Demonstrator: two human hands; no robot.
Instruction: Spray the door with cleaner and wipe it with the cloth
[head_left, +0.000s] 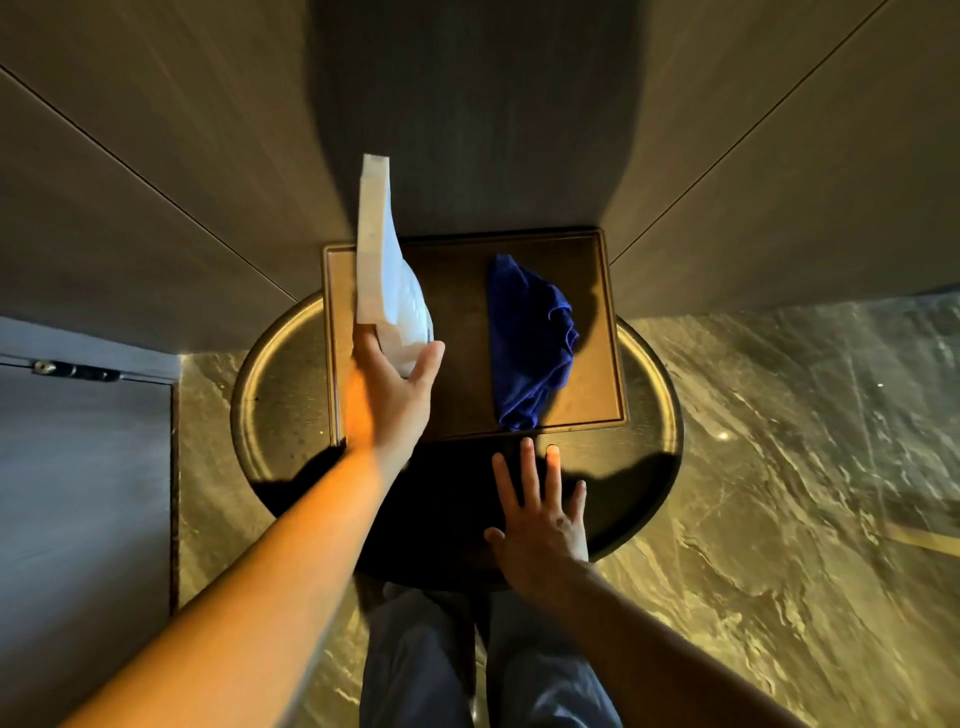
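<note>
A white spray bottle (382, 270) stands on the left side of a brown rectangular tray (467, 291), its nozzle pointing up and away from me. My left hand (395, 389) wraps around the bottle's lower part. A crumpled blue cloth (530, 338) lies on the tray's right side. Below the cloth, my right hand (540, 519) hovers over the round table with fingers spread and nothing in it. A dark door (78, 493) with a hinge or latch at its top edge shows at the lower left.
The tray rests on a round metal-rimmed table (270, 379) pushed against wood-panelled walls (156, 182). Marble floor (779, 467) spreads to the right and left of the table. My legs in blue trousers (415, 665) stand under the table's near edge.
</note>
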